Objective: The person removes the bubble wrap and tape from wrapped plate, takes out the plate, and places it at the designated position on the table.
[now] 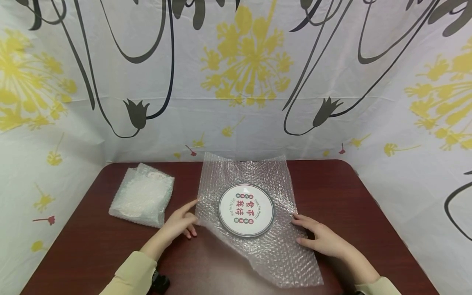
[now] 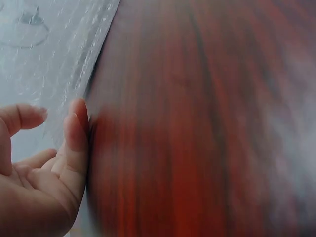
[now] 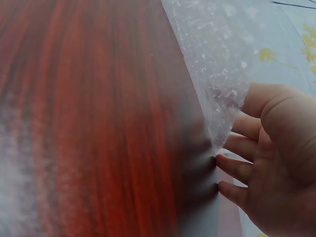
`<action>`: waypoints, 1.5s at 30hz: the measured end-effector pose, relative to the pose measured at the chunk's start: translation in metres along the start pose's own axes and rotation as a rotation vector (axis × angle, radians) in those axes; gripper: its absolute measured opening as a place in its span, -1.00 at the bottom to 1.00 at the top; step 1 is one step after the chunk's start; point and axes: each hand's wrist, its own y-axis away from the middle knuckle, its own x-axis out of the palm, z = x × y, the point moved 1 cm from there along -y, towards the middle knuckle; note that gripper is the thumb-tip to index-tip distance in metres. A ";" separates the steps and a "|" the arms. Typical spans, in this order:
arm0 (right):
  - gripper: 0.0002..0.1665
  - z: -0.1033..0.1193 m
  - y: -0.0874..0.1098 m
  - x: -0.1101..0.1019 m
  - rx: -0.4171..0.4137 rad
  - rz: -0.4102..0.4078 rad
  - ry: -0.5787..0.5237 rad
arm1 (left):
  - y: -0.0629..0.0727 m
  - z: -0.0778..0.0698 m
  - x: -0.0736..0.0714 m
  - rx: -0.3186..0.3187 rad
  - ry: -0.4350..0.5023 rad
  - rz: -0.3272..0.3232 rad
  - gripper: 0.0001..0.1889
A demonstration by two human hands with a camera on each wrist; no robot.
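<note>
In the head view a round white plate [image 1: 246,210] with a dark rim and red and green printed characters lies on a sheet of clear bubble wrap [image 1: 273,256]. My left hand [image 1: 178,223] is at the sheet's left edge, its index finger stretched out to touch it. At the opposite edge my right hand [image 1: 322,237] touches the wrap with fingertips and thumb spread apart. The left wrist view shows the left thumb and fingers apart beside the wrap [image 2: 74,64]. In the right wrist view, the wrap's edge [image 3: 212,84] reaches the right hand's extended fingers.
A bubble-wrapped bundle [image 1: 144,196] lies on the dark red wooden table [image 1: 88,241], left of the sheet. The sheet's far end stands up at the table's back edge. A patterned white cloth [image 1: 250,131] hangs behind and along both sides.
</note>
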 end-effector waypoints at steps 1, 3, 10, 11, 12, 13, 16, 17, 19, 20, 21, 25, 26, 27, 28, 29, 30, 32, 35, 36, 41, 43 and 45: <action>-0.31 0.000 0.000 0.000 -0.002 -0.002 0.000 | 0.001 0.001 -0.002 0.016 -0.004 0.019 -0.23; -0.31 0.000 0.001 0.001 -0.002 -0.005 0.004 | 0.002 0.003 -0.004 0.050 -0.014 0.050 -0.22; -0.31 0.000 0.003 0.003 0.015 0.004 -0.002 | 0.007 -0.002 -0.006 0.093 -0.096 0.081 -0.19; -0.31 0.000 0.003 0.003 0.016 0.005 -0.002 | 0.006 0.001 -0.006 0.093 -0.111 0.082 -0.17; -0.30 0.000 0.003 0.004 0.018 0.005 -0.001 | 0.004 0.005 -0.006 0.094 -0.132 0.082 -0.15; -0.30 0.000 0.003 0.004 0.019 0.004 0.002 | 0.004 0.004 -0.006 0.092 -0.155 0.080 -0.13; -0.28 0.001 0.003 0.006 0.027 0.002 0.010 | 0.006 0.001 -0.005 0.115 -0.254 0.082 -0.09; -0.27 0.001 0.003 0.006 0.033 0.002 0.010 | 0.007 -0.001 -0.005 0.128 -0.293 0.082 -0.09; -0.26 0.001 0.003 0.006 0.043 0.002 0.013 | 0.009 -0.003 -0.004 0.166 -0.381 0.087 -0.09; -0.26 0.001 0.003 0.006 0.043 0.001 0.017 | 0.010 -0.005 -0.004 0.189 -0.426 0.092 -0.09; -0.26 0.002 0.003 0.006 0.045 0.000 0.020 | 0.011 -0.006 -0.003 0.211 -0.470 0.094 -0.10; -0.25 0.004 0.004 0.006 0.046 -0.003 0.052 | 0.014 -0.008 0.001 0.237 -0.624 0.089 -0.15; -0.25 0.005 0.004 0.006 0.045 -0.005 0.062 | 0.014 -0.008 0.002 0.237 -0.662 0.080 -0.16; -0.25 0.006 0.004 0.006 0.048 -0.007 0.068 | 0.014 -0.008 0.003 0.231 -0.693 0.069 -0.17; -0.25 0.006 0.004 0.006 0.051 -0.008 0.077 | 0.014 -0.008 0.004 0.225 -0.718 0.057 -0.17; -0.25 0.007 0.004 0.007 0.054 -0.010 0.080 | 0.014 -0.009 0.005 0.224 -0.745 0.043 -0.18; -0.25 0.007 0.004 0.007 0.055 -0.010 0.086 | 0.014 -0.009 0.005 0.223 -0.770 0.031 -0.18; -0.25 0.008 0.004 0.006 0.063 -0.009 0.091 | 0.014 -0.010 0.007 0.234 -0.802 0.012 -0.19; -0.25 0.009 0.004 0.005 0.070 -0.007 0.097 | 0.015 -0.012 0.008 0.262 -0.839 0.005 -0.22; -0.25 0.009 0.004 0.005 0.070 -0.007 0.099 | 0.015 -0.013 0.008 0.271 -0.848 0.012 -0.23; -0.27 0.011 0.003 0.005 0.057 -0.017 0.118 | 0.014 -0.014 0.009 0.292 -0.882 0.065 -0.27; -0.27 0.012 0.002 0.005 0.052 -0.018 0.137 | 0.014 -0.014 0.010 0.296 -0.887 0.082 -0.27; -0.28 0.013 0.001 0.005 0.045 -0.021 0.164 | 0.014 -0.015 0.010 0.301 -0.891 0.094 -0.27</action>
